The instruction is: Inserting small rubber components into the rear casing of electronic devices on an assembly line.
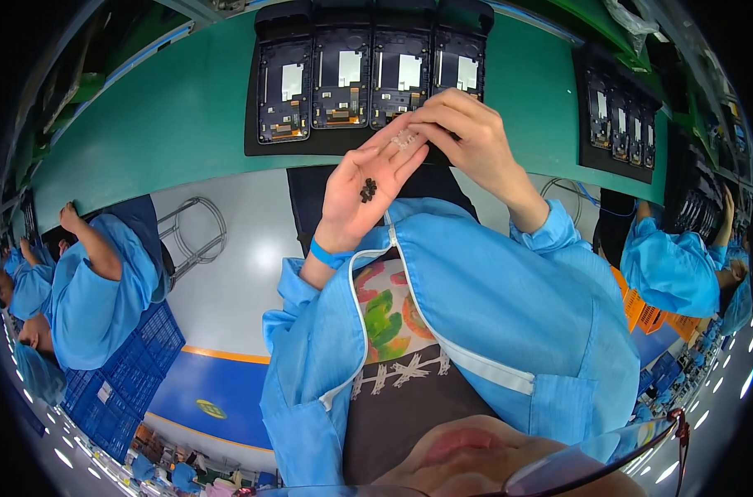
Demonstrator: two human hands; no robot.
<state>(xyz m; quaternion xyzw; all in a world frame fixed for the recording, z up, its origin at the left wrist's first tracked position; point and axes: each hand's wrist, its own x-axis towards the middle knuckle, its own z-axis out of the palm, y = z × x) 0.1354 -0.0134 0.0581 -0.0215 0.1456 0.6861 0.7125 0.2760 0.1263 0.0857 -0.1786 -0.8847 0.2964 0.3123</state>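
My left hand (350, 209) is palm up above the near edge of the green bench, its fingers stretched out. A small cluster of black parts (368, 190) lies in its palm. Several tiny clear parts (404, 139) rest on its fingers. Over those fingers, my right hand (474, 142) is closed in a pinch at the clear parts; whatever sits between its fingertips is too small to make out. Just beyond both hands, several open black device housings (341, 83) stand side by side on a black mat (310, 147), with white panels and orange flex cables inside.
On the green bench (178, 141), a second black mat (616, 161) at the right carries more housings (600, 108). People in blue smocks sit left (103, 282) and right (670, 261). A metal stool (202, 236), blue crates (128, 373) and orange crates (641, 311) stand behind.
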